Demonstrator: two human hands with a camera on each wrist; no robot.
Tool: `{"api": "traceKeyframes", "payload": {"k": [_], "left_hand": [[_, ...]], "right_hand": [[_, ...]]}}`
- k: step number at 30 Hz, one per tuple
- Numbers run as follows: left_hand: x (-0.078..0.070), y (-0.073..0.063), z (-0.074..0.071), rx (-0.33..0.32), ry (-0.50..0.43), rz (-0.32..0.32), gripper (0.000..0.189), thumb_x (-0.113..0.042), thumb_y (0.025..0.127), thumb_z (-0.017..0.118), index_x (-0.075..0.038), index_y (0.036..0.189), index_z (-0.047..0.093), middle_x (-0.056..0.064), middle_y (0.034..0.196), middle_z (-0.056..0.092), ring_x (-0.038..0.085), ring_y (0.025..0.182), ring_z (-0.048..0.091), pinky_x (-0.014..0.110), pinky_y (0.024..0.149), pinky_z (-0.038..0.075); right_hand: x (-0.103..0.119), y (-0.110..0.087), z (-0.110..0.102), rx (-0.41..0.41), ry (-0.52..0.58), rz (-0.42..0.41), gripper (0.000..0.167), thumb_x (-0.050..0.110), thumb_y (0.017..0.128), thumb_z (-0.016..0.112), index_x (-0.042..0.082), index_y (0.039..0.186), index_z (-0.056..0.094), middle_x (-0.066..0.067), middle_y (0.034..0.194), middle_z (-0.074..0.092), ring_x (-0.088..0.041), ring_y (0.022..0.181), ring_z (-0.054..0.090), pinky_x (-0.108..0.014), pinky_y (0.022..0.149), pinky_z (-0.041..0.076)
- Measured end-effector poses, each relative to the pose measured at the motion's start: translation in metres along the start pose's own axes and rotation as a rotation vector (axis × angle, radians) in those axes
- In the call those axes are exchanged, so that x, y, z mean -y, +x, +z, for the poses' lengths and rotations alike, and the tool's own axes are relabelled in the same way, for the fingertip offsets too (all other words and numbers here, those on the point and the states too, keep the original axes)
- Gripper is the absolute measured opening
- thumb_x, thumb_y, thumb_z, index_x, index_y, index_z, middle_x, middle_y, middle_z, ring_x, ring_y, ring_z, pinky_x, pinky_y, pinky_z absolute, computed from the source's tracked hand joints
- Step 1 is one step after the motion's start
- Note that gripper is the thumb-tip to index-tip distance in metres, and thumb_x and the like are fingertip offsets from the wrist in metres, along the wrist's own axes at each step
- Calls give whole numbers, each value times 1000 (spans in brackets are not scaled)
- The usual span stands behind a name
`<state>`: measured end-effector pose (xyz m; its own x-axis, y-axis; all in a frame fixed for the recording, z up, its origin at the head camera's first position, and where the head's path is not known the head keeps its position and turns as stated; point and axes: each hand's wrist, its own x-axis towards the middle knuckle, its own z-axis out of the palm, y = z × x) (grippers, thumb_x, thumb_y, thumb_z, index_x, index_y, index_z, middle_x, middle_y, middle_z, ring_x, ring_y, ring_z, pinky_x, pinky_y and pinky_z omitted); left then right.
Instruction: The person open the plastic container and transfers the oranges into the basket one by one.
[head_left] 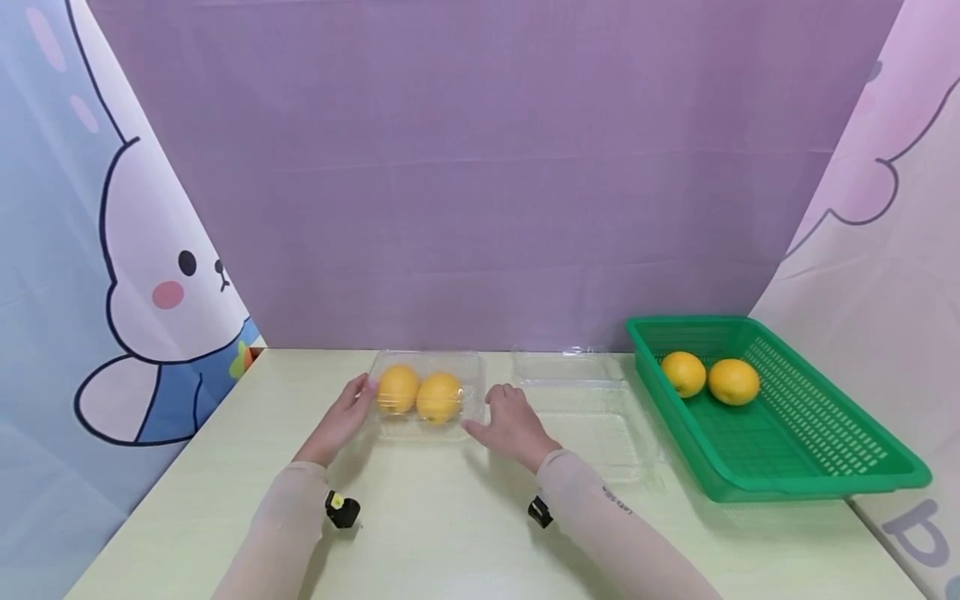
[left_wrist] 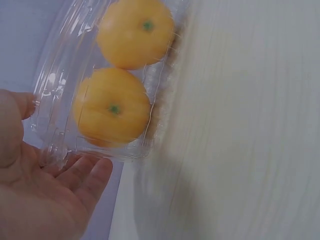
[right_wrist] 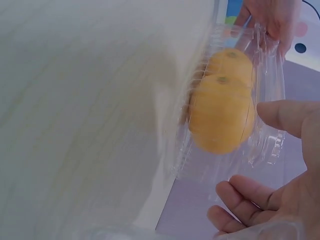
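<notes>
A clear plastic clamshell box with two oranges inside stands toward the back of the table, its lid over the fruit. My left hand holds the box's left end; in the left wrist view the thumb lies at the lid edge and the fingers reach along the end wall. At the opposite end is my right hand. Its thumb overlaps the lid edge in the right wrist view, while the other fingers are loosely bent beside the box's end, gripping nothing.
To the right, another clear clamshell box lies opened out on the table. A green plastic basket with two oranges stands along the right edge. Behind the table hangs a purple cloth.
</notes>
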<state>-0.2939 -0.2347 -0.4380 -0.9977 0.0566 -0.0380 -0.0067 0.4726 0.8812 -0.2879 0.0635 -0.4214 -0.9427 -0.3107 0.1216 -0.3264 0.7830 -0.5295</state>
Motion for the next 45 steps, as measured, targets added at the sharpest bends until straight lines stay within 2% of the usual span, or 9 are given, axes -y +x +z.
{"api": "traceKeyframes", "payload": {"k": [8,13,19,24,31,37,45], "left_hand": [[0,-1,-3,11,10,-3,74,-51,107,34,-5,160,10,24,162,17,47,145,22,63,116,18],[-2,-2,-6,27,20,-2,75,-52,107,34,-4,160,10,26,160,20,48,144,23,64,115,19],[-4,-2,-8,34,9,-12,75,-52,107,34,-4,160,10,25,162,16,47,145,20,66,115,16],[-4,-1,-8,49,11,-30,77,-55,106,33,-7,161,8,24,163,13,46,146,19,67,114,16],[-7,-3,-9,58,8,-30,77,-54,106,35,-7,161,7,24,163,12,46,146,19,66,115,17],[-6,-1,-9,38,-2,-22,75,-52,107,35,-6,160,9,24,163,15,46,145,21,65,115,19],[-2,1,-14,17,10,-44,79,-56,105,36,-7,161,9,22,163,14,46,146,20,65,115,18]], "right_hand": [[5,0,4,-20,9,6,59,39,93,69,-5,127,51,-14,117,52,-29,108,47,-42,92,48],[7,0,6,-44,45,5,60,37,94,67,-7,131,48,-16,120,50,-29,111,47,-42,96,47],[11,1,5,-59,114,9,59,33,94,68,-8,131,46,-18,122,48,-31,114,46,-43,98,46],[14,1,8,-54,201,38,60,28,96,68,-11,133,43,-21,125,47,-34,116,48,-45,100,46],[21,1,14,-36,298,107,59,24,100,62,-12,138,34,-27,131,42,-39,122,47,-47,104,44],[22,2,18,-16,355,140,60,23,101,59,-12,140,29,-28,133,39,-40,125,43,-50,106,42],[21,2,29,-13,376,165,65,26,102,57,-12,144,26,-30,139,36,-42,132,39,-50,112,36]]}}
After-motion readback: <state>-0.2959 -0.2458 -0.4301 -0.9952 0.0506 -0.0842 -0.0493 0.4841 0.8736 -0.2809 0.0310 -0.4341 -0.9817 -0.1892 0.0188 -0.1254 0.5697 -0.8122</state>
